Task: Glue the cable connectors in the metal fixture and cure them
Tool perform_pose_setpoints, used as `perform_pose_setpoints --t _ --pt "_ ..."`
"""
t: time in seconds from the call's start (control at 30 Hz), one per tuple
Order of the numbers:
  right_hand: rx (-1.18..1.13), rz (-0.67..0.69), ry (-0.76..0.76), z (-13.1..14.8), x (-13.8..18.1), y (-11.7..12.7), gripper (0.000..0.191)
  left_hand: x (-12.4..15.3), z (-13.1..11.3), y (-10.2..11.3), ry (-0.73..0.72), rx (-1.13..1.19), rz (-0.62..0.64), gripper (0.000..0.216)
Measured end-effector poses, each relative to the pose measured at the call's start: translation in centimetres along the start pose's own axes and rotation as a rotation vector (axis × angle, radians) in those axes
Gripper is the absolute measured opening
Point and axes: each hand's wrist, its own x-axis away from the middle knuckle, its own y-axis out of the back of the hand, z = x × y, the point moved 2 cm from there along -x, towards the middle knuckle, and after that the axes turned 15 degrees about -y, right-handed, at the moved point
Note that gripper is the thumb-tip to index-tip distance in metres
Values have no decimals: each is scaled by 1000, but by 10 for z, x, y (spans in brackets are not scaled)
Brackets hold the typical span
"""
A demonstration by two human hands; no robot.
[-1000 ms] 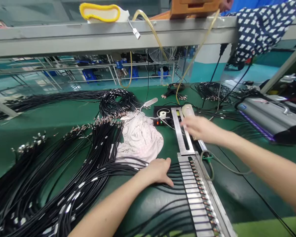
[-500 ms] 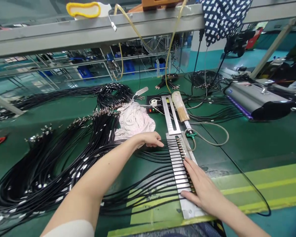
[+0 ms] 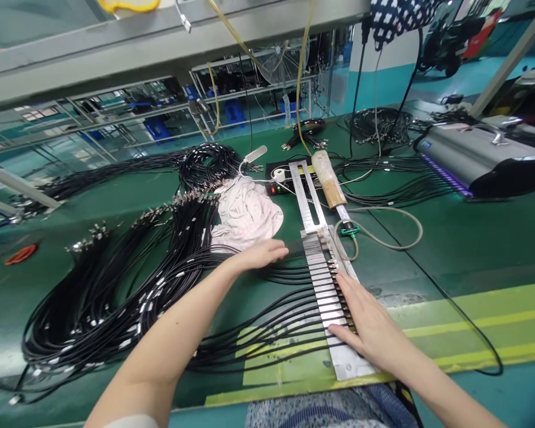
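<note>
A slotted metal bar [image 3: 341,359] lies lengthwise on the bench, with a row of black cables [image 3: 276,300] set across it and their metal connector ends along its right side. My left hand [image 3: 265,254] is closed around several of the cables left of the bar's far part; the stretch between hand and bar is blurred. My right hand [image 3: 370,324] lies along the bar's right side, fingers extended and thumb apart on the bar, touching the connector ends. Beyond the bar lies a slotted metal plate [image 3: 299,193]. A syringe-like dispenser [image 3: 330,178] with a green clip rests beside it.
A large bundle of black cables [image 3: 57,327] spreads across the left side. A pink-white cloth [image 3: 247,214] sits behind my left hand. A grey lamp box [image 3: 485,157] with a violet glow stands at the right. A metal shelf beam [image 3: 249,35] crosses overhead.
My left hand has shifted slightly left relative to the bar, and the cables between it and the bar are more blurred. My right hand stays on the bar. The view has tilted down.
</note>
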Motion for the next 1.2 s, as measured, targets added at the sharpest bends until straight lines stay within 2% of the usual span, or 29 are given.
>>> perform_pose_setpoints --t 0.1,0.2,0.3,0.37,0.53,0.67,0.77,0.93,1.0,1.1,1.2 --pt "-74 49 -36 -1 2 4 80 15 -12 2 -32 -114 -97 31" --pt "-210 66 -99 -4 4 8 70 24 -25 -20 -46 -206 -116 22" --pt "-307 47 -148 -6 5 8 67 25 -33 -46 -3 -302 -33 26" --pt "-331 46 -153 -6 4 8 69 21 -35 -52 33 -327 40 33" --pt "-380 49 -160 -5 2 7 74 4 -27 -37 68 -208 150 41" --pt "-377 39 -165 -5 2 6 79 -3 -26 -33 19 -122 204 29" --pt "-368 34 -170 -5 2 4 81 -3 -33 -28 -38 -95 204 12" --pt "-418 26 -166 -5 2 4 84 -2 -48 -13 -106 -6 127 21" --pt "-427 37 -173 -5 2 5 84 0 -47 -16 -116 -42 99 20" --pt "-430 52 -180 -4 2 5 84 5 -34 -30 -59 -162 117 14" --pt "-446 49 -177 -5 3 4 84 15 -23 -37 -30 -182 120 15"
